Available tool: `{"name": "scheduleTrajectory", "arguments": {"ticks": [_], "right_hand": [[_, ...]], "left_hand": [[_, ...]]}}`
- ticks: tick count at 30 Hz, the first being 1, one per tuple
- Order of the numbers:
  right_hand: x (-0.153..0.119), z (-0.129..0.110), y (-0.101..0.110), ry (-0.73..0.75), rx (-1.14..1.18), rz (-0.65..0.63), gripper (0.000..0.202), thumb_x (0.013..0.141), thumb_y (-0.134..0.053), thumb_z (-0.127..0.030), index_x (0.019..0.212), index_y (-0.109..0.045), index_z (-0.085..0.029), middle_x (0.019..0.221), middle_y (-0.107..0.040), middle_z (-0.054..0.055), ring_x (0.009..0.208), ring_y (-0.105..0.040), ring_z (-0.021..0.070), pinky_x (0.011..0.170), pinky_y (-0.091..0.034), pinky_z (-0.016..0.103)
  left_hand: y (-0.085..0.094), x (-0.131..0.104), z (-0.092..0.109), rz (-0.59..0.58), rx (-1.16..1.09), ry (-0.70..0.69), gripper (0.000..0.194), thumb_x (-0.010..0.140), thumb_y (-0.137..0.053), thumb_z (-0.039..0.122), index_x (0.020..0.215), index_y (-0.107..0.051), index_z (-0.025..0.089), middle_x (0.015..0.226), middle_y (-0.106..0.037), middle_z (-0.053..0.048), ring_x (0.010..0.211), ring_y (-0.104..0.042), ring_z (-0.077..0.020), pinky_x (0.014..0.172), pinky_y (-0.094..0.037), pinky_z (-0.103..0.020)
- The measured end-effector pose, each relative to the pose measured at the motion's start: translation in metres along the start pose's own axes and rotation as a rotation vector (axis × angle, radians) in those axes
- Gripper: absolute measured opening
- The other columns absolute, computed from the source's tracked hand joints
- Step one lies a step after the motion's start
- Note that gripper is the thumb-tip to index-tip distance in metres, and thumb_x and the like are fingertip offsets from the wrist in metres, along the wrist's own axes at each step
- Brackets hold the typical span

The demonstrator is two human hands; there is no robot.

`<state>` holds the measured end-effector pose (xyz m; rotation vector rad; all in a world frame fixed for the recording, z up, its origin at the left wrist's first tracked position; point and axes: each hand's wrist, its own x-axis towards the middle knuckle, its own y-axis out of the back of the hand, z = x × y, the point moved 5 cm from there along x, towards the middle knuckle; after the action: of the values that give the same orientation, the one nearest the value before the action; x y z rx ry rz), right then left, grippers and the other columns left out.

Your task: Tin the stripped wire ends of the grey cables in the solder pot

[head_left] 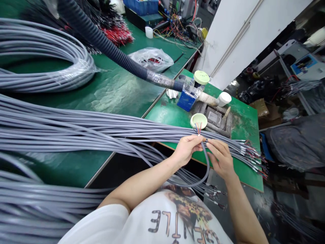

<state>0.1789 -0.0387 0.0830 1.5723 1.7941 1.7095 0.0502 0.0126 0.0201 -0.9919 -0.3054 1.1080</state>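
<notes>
My left hand (187,147) pinches a grey cable (207,162) just below its stripped end, where thin coloured wires (198,127) fan out upward. The wires stand in front of a round pale-green dish (198,120). Close on the right, my right hand (221,156) has its thumb and fingertips near the same cable end; whether they grip anything is too small to tell. From there the cable curves down and back to the left. Behind my hands a thick bundle of grey cables (101,127) runs across, its stripped wire ends at the right.
A corrugated hose (114,51) reaches over the green table (122,95) to a blue box (186,100). Beside it are a stained metal device (215,117), a white cup (224,98) and a lidded jar (201,77). Coiled cable (83,67) lies at the left.
</notes>
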Motion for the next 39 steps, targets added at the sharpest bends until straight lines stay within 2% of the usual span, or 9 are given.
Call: {"name": "scheduleTrajectory", "arguments": {"ticks": [7, 10, 12, 14, 16, 22, 24, 32, 39], "right_hand": [[0.013, -0.011, 0.002, 0.117, 0.025, 0.112, 0.045, 0.084, -0.064, -0.023, 0.127, -0.058, -0.033, 0.124, -0.065, 0.005, 0.121, -0.054, 0.0287, 0.094, -0.050, 0.051], [0.028, 0.001, 0.017, -0.001, 0.044, 0.257, 0.035, 0.087, -0.059, -0.022, 0.122, -0.062, -0.030, 0.117, -0.068, 0.006, 0.114, -0.059, 0.0282, 0.094, -0.049, 0.049], [0.039, 0.015, 0.024, -0.110, 0.039, 0.297, 0.028, 0.089, -0.056, -0.023, 0.115, -0.066, -0.027, 0.114, -0.069, 0.007, 0.110, -0.061, 0.0268, 0.094, -0.049, 0.046], [0.049, 0.029, 0.024, -0.191, 0.047, 0.285, 0.024, 0.091, -0.053, -0.024, 0.108, -0.069, -0.024, 0.109, -0.069, 0.008, 0.105, -0.062, 0.0247, 0.093, -0.049, 0.044], [0.057, 0.040, 0.022, -0.230, 0.073, 0.275, 0.021, 0.091, -0.051, -0.025, 0.102, -0.070, -0.023, 0.103, -0.070, 0.007, 0.100, -0.063, 0.0231, 0.092, -0.049, 0.043], [0.071, 0.062, 0.010, -0.332, 0.115, 0.235, 0.021, 0.093, -0.049, -0.029, 0.095, -0.068, -0.020, 0.094, -0.072, 0.006, 0.092, -0.063, 0.0213, 0.086, -0.049, 0.039], [0.075, 0.065, 0.009, -0.353, 0.108, 0.229, 0.021, 0.093, -0.049, -0.029, 0.093, -0.068, -0.020, 0.091, -0.072, 0.006, 0.089, -0.064, 0.0204, 0.084, -0.049, 0.037], [0.090, 0.072, 0.005, -0.261, 0.107, 0.159, 0.019, 0.093, -0.050, -0.028, 0.092, -0.068, -0.023, 0.088, -0.071, 0.004, 0.088, -0.063, 0.0209, 0.083, -0.048, 0.038], [0.098, 0.075, 0.000, -0.204, 0.134, 0.050, 0.020, 0.093, -0.050, -0.027, 0.091, -0.070, -0.024, 0.090, -0.071, 0.004, 0.091, -0.061, 0.0215, 0.087, -0.047, 0.039]], "left_hand": [[-0.011, -0.008, 0.011, -0.082, -0.016, 0.054, 0.033, 0.073, -0.074, 0.041, 0.089, -0.071, 0.012, 0.076, -0.065, -0.003, 0.064, -0.059, -0.0088, 0.061, -0.052, -0.022], [-0.019, -0.029, 0.034, -0.141, 0.185, -0.120, 0.029, 0.074, -0.073, 0.035, 0.097, -0.072, 0.017, 0.094, -0.068, -0.007, 0.076, -0.064, -0.0145, 0.069, -0.055, -0.028], [-0.035, -0.050, 0.052, -0.355, 0.363, -0.283, 0.023, 0.074, -0.073, 0.027, 0.096, -0.074, 0.019, 0.098, -0.069, -0.009, 0.085, -0.064, -0.0178, 0.079, -0.054, -0.030], [-0.054, -0.073, 0.054, -0.772, 0.470, -0.263, 0.024, 0.074, -0.073, 0.024, 0.097, -0.075, 0.019, 0.097, -0.071, -0.011, 0.087, -0.067, -0.0208, 0.083, -0.054, -0.030], [-0.061, -0.088, 0.052, -1.020, 0.521, -0.221, 0.025, 0.077, -0.070, 0.026, 0.101, -0.075, 0.021, 0.099, -0.072, -0.011, 0.091, -0.068, -0.0224, 0.086, -0.053, -0.029], [-0.061, -0.091, 0.018, -1.299, 0.695, -0.276, 0.025, 0.082, -0.064, 0.034, 0.100, -0.072, 0.020, 0.105, -0.072, -0.009, 0.099, -0.067, -0.0215, 0.093, -0.049, -0.024], [-0.058, -0.085, 0.005, -1.256, 0.819, -0.408, 0.022, 0.083, -0.063, 0.035, 0.098, -0.071, 0.022, 0.102, -0.073, -0.008, 0.098, -0.067, -0.0211, 0.092, -0.049, -0.026], [-0.019, -0.027, -0.013, -0.576, 1.448, -0.862, 0.021, 0.091, -0.050, 0.029, 0.101, -0.065, 0.019, 0.104, -0.070, -0.008, 0.112, -0.057, -0.0199, 0.108, -0.033, -0.041], [-0.004, -0.015, -0.027, -0.558, 1.536, -0.895, 0.019, 0.089, -0.050, 0.025, 0.100, -0.063, 0.020, 0.105, -0.070, -0.004, 0.111, -0.057, -0.0166, 0.108, -0.030, -0.037]]}}
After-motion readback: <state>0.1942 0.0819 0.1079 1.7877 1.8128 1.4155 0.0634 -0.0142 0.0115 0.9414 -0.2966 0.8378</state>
